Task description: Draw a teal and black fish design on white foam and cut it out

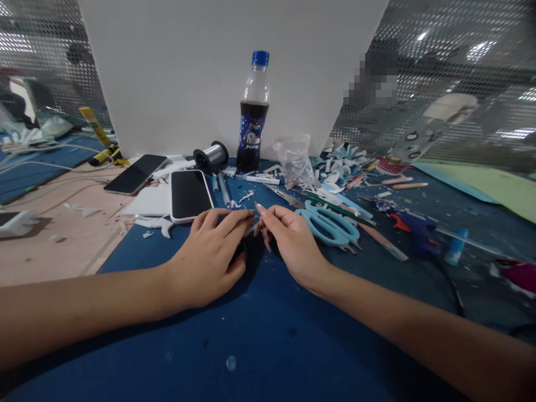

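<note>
My left hand (213, 251) rests palm down on the blue mat (259, 346), its fingers together and reaching right. My right hand (288, 237) meets it fingertip to fingertip, fingers pinched. Between the two sets of fingertips is a small thin piece (255, 219) that I cannot make out. Light-blue scissors (329, 223) lie just right of my right hand. A phone with a white case (189, 194) lies face up just beyond my left hand.
A Pepsi bottle (252, 120) stands at the back before a white board (218, 67). Near it are a wire spool (212, 156), a second phone (134, 173), a clear bag (296, 159), paper scraps (341, 167) and a blue glue gun (412, 226).
</note>
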Motion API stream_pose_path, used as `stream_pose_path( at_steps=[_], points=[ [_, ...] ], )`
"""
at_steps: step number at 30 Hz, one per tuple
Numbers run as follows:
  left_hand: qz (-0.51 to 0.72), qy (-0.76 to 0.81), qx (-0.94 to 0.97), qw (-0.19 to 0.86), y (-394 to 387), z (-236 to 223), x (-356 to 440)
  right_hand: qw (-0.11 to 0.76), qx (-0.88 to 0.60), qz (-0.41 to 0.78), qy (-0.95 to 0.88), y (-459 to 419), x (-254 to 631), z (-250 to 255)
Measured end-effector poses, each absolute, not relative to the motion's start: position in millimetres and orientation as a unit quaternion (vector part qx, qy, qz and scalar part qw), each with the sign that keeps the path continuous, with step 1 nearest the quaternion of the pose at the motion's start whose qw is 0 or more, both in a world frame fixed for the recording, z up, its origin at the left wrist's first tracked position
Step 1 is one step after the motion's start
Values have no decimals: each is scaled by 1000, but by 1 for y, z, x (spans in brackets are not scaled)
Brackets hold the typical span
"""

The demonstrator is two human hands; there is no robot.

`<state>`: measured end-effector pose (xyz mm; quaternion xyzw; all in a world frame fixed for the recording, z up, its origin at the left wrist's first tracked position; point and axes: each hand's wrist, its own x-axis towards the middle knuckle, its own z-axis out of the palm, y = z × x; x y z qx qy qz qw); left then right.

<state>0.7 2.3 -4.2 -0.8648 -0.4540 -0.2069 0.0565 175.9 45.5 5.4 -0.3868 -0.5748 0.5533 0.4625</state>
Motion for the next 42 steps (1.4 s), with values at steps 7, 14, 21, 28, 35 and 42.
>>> stream_pose_path(
  at_steps=[7, 14, 21, 28, 35, 42],
  points=[
    [-208, -452, -865, 62, 1, -2, 0, 457, -395, 550, -577, 45, 177, 4],
    [-208, -454, -864, 67, 1, -3, -1, 459, -387, 553, -577, 46, 177, 3],
    [-205, -451, -866, 70, 2, -3, 0, 459, -390, 551, -578, 46, 178, 5],
    [-201, -459, -863, 69, 1, -4, 0, 455, -388, 555, -578, 46, 178, 4],
    [-197, -463, -861, 70, 1, -3, 1, 456, -389, 547, -584, 45, 178, 4],
    [-201, -467, -858, 74, 0, -4, 0, 453, -395, 541, -588, 45, 178, 5]
  ],
)
